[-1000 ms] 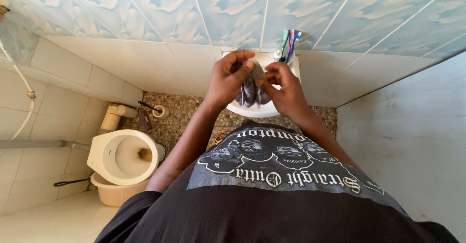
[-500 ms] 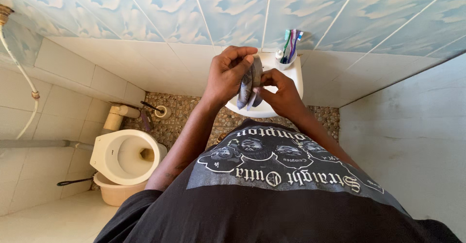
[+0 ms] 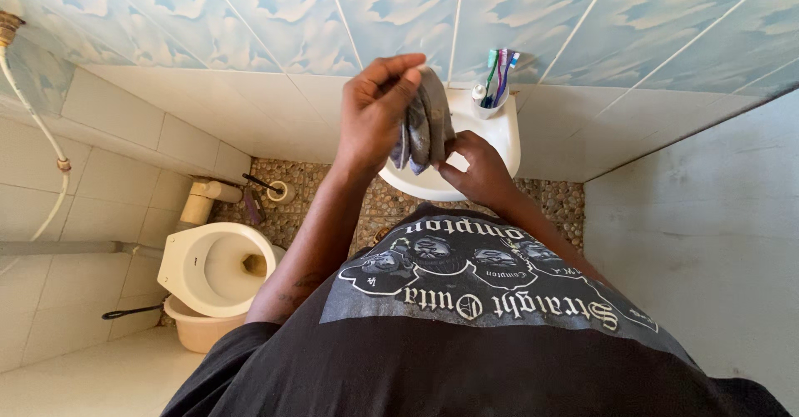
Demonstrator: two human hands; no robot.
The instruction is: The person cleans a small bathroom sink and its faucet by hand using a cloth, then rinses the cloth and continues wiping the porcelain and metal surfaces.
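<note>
My left hand (image 3: pixel 372 117) pinches the top of a grey cloth (image 3: pixel 424 126) and holds it up over a small white washbasin (image 3: pixel 499 138). The cloth hangs down in folds. My right hand (image 3: pixel 473 170) grips the cloth's lower edge, just above the basin's front rim. A white cup with several toothbrushes (image 3: pixel 495 80) stands at the basin's back edge against the blue cloud-patterned wall tiles.
A white toilet bowl (image 3: pixel 218 269) stands low at the left, with a beige plastic tub (image 3: pixel 200 332) below it. A hose and pipe (image 3: pixel 33 126) run along the left wall. The floor (image 3: pixel 316 192) is pebbled. A plain grey wall (image 3: pixel 707 242) closes the right side.
My left hand has lifted the cloth higher, from over the basin up toward the wall tiles. My right hand has slid down to the cloth's lower edge.
</note>
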